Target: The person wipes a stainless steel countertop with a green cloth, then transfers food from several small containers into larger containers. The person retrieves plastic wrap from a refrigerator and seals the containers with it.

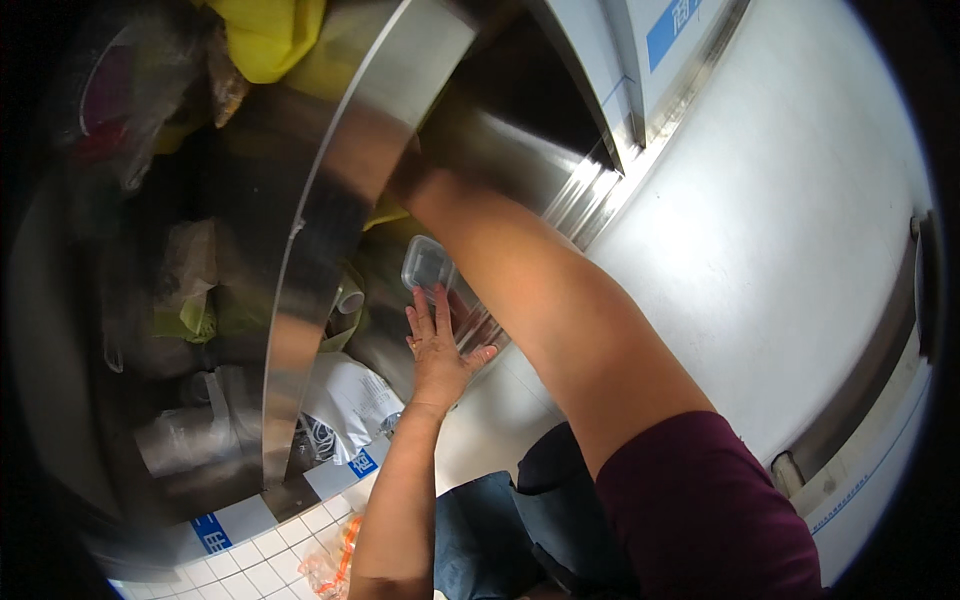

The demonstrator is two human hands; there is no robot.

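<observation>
My left hand (439, 356) reaches into a stainless steel cabinet, its fingers spread. The fingertips touch the near end of a small clear plastic container (427, 262) on the shelf. My right arm stretches deeper into the cabinet, above and past the container, and a metal panel edge and shadow hide the right hand. Near the left hand lie a white plastic bag (349, 394) with printing and a whitish roll or tube (349, 298) in a yellowish bag.
An upright metal strip (300, 225) divides the cabinet opening. Yellow bags (270, 34) and clear plastic packages (187, 439) fill the left side. A white door panel (712, 225) stands at the right. Orange and clear wrapping (330, 566) lies by the white tiles.
</observation>
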